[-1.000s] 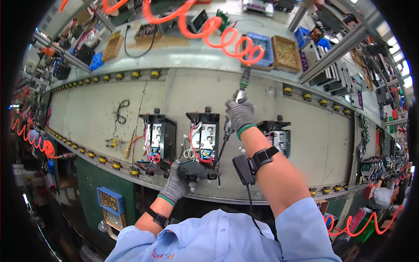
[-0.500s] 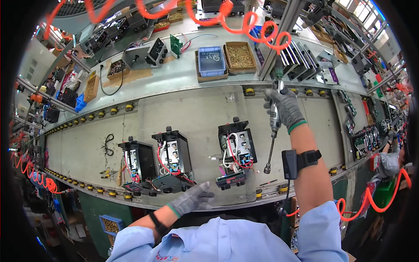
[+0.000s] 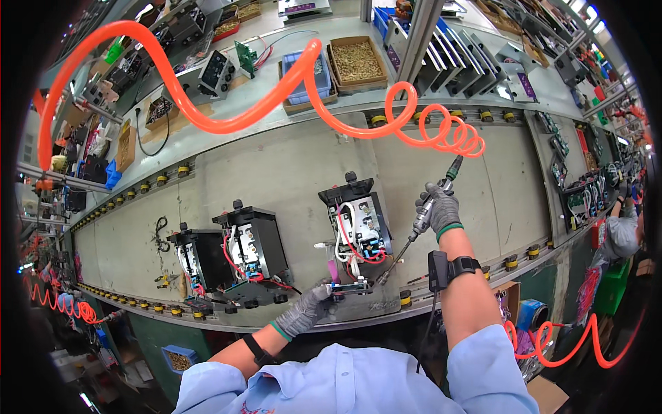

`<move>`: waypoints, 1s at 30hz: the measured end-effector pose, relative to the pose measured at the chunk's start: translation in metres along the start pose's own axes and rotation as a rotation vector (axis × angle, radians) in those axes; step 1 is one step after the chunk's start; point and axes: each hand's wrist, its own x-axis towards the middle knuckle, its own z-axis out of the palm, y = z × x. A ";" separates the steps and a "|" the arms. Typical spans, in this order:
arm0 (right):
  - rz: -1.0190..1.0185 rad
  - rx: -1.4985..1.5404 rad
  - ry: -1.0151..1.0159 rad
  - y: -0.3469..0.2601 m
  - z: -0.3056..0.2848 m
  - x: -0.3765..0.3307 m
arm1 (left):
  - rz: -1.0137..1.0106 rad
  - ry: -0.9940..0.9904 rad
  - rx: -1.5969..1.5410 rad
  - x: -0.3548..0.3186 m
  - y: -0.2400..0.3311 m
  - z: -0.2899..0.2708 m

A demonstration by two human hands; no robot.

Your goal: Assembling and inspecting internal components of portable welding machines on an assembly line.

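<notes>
My right hand [image 3: 436,208], in a grey glove, grips a pneumatic screwdriver [image 3: 414,233] fed by a coiled orange air hose [image 3: 441,131]. Its bit tip points down at the near end of an open black electrical unit [image 3: 357,222] with red and white wires. My left hand [image 3: 312,307], also gloved, holds the small part at that unit's near edge [image 3: 348,288]. Two more open black units [image 3: 252,252] [image 3: 196,261] stand to the left on the grey conveyor belt [image 3: 289,165].
Beyond the belt a shelf carries a cardboard box of brass screws [image 3: 356,62], a blue bin [image 3: 303,79] and circuit boards [image 3: 245,58]. A metal post [image 3: 414,34] rises behind. Another person [image 3: 620,231] works at far right. A loose black cable [image 3: 160,232] lies on the belt.
The screwdriver has swung down so its bit reaches the near end of the rightmost unit. My left hand has shifted right onto that unit's edge. The view has turned left.
</notes>
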 end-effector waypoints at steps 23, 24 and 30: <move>0.048 0.001 -0.032 0.041 -0.021 0.026 | -0.116 0.029 -0.116 0.009 0.023 -0.003; 0.060 0.046 -0.045 0.044 -0.024 0.027 | -0.134 -0.006 -0.125 0.009 0.023 -0.003; 0.138 0.186 -0.073 0.053 -0.034 0.035 | -0.115 0.003 -0.090 0.011 0.021 -0.003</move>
